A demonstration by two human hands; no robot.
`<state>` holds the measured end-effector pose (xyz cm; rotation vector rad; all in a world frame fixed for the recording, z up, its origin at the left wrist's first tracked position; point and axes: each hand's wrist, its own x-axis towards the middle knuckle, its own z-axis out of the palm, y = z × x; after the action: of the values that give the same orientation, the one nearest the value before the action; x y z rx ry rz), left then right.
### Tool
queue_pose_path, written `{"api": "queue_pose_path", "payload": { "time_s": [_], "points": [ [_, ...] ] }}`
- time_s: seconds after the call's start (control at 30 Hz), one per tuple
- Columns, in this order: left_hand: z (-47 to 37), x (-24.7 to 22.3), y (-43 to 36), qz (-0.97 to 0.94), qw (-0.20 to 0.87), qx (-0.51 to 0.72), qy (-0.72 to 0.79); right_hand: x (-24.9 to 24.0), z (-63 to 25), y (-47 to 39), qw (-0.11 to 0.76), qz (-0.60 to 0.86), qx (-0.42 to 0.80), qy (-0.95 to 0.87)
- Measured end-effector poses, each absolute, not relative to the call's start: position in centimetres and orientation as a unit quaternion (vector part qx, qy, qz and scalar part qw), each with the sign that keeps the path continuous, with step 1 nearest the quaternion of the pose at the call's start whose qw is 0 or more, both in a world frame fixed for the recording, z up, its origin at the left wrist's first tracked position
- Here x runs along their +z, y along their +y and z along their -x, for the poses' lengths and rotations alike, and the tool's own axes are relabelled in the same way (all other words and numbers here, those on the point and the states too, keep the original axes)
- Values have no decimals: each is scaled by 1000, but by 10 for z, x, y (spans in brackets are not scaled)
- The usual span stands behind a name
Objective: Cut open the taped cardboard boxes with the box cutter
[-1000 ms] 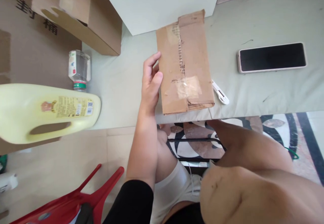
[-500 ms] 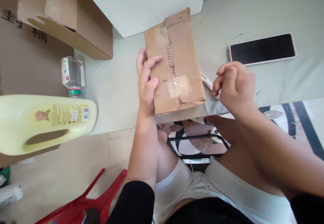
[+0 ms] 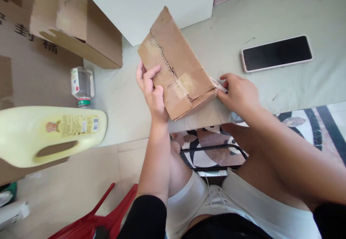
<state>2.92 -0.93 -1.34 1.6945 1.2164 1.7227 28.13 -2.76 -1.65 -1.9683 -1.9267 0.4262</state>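
A worn brown cardboard box (image 3: 183, 66) with torn tape along its seam is tilted over the cloth-covered table. My left hand (image 3: 154, 91) grips its left side, thumb and a finger on the top face. Just right of the box, my right hand (image 3: 239, 91) is closed on a slim white tool (image 3: 218, 85), pinched between thumb and fingers. The tool's far end is hidden behind the box's right edge.
A phone (image 3: 277, 54) lies at the right. To the left are a clear bottle (image 3: 83, 87), a large yellow jug (image 3: 54, 131) and an open carton (image 3: 100, 33). A white box (image 3: 162, 1) stands behind. A red stool (image 3: 108, 213) is below left.
The cardboard box has turned counterclockwise, its top swinging left with my left hand. My right hand has moved left and closed on the white tool, which lay beside the box.
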Motion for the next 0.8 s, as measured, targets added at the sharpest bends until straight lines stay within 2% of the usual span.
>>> {"api": "queue_pose_path", "payload": {
  "time_s": [0.1, 0.2, 0.37, 0.47, 0.6, 0.8],
  "points": [
    [-30, -12, -9, -632, 170, 622, 429, -12, -281, -24, 240, 699, 175, -650],
    [-35, -6, -8, -677, 130, 605, 399, -1, -280, -23, 309, 712, 254, -577],
    [-53, -3, -16, -726, 137, 571, 358, 9, -278, -23, 414, 673, 392, -471],
    [-64, -10, -26, -723, 161, 564, 365, 10, -278, -23, 490, 622, 406, -457],
    [-69, -14, -35, -735, 187, 537, 370, 15, -281, -25, 547, 571, 390, -472],
    [-81, 1, -34, -749, 7, 568, 341, 26, -288, -19, 639, 441, 531, -339]
  ]
}}
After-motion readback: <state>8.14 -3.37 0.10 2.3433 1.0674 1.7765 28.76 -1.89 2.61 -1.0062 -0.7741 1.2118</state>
